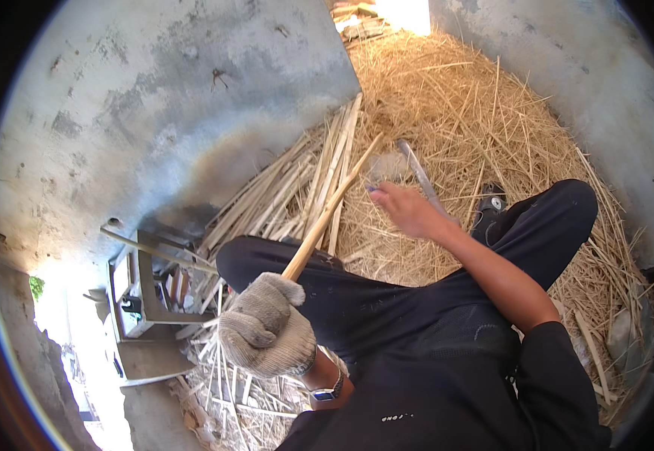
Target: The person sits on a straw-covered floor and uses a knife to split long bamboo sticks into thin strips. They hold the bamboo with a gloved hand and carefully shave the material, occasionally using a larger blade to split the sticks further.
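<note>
My left hand [265, 325], in a grey knitted work glove, is closed around the lower end of a long pale wooden stick [325, 214]. The stick slants up and away from the glove, tapering toward its far end. My bare right hand [406, 210] hovers to the right of the stick with its fingers stretched toward it, apart from it. A small bluish spot shows at a fingertip, too small to make out. Just behind that hand, a narrow grey metal blade [419, 171] slants over the straw; its lower end is partly hidden by my forearm.
Straw and shavings [455, 98] cover the ground around my crossed legs. Split strips [267, 192] are heaped along the left wall [154, 98]. At left stands an open box-like case [146, 301] with small things inside. Another wall [567, 68] closes the right side.
</note>
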Demonstrator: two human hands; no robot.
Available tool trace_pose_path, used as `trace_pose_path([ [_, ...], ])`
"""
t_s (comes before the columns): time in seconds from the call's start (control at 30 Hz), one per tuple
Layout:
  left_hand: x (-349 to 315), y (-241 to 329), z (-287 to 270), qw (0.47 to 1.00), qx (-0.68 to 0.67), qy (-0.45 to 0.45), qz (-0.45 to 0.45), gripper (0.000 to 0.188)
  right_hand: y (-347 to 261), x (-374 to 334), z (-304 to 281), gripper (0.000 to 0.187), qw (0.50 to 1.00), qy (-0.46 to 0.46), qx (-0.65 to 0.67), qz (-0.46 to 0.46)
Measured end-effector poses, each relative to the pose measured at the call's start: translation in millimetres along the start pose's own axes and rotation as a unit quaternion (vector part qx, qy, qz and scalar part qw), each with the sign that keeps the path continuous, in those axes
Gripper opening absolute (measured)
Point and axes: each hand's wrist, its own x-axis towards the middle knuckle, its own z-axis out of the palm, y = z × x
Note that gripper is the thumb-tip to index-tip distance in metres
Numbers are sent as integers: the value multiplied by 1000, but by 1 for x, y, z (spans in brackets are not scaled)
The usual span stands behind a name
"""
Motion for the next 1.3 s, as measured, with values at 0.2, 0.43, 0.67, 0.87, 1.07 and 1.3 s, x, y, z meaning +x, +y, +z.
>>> trace_pose_path([
  [0.2,4,-10,11,995,6,-97,-12,38,-63,-41,-6,35,986,15,98,-136],
  [0.43,9,-16,5,992,-21,-121,-25,39,-53,-25,0,29,989,60,40,-127],
  [0.67,14,-14,6,992,46,-116,-23,36,-45,-14,10,26,986,100,-47,-122],
  [0.87,-3,-18,-9,997,40,-41,-42,35,-9,18,31,27,961,161,-107,-199],
  [1.07,0,-17,13,986,35,-135,-91,35,47,15,12,28,969,183,-147,-76],
  [1.3,3,-24,36,991,11,-88,-96,36,2,-16,-3,30,986,145,30,-80],
])
